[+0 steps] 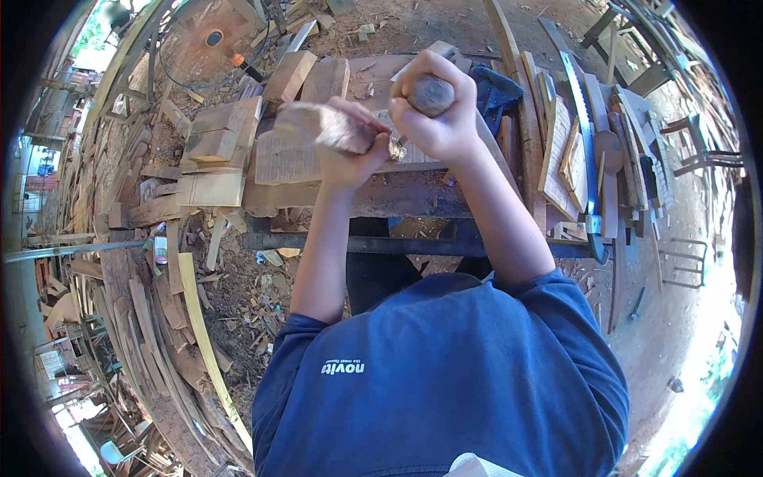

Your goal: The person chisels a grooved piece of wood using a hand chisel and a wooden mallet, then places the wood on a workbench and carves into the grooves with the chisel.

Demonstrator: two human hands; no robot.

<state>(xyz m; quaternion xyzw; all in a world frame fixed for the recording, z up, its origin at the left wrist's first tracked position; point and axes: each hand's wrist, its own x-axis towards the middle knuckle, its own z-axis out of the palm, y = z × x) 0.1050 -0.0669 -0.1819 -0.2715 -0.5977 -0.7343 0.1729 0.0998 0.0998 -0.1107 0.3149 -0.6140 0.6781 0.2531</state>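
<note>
Nearest the camera, both forearms rise from the blue-shirted torso toward the workbench (397, 203). The left hand (350, 151) is closed around a rough wooden block (322, 127), which serves as a mallet; the block is blurred, which suggests it is mid-swing. The right hand (433, 111) is wrapped in a full fist around the rounded wooden handle (431, 94) of a tool, apparently a chisel. The blade itself is hidden between the two hands.

Below the hands lies the workpiece (290, 159), a flat pale board resting on the bench top. Its surface shows fine parallel marks, but whether these are cuts or grain cannot be determined. Judged from this, the chopping is in progress; no finished recess or joint is visible, so most of the cutting appears to remain.

Beyond the hands, offcut blocks (214, 131) are stacked at the left of the bench. A handsaw (584, 135) and thin slats (556, 151) lie at the right. Wood chips and scrap strips cover the ground (238, 294).
</note>
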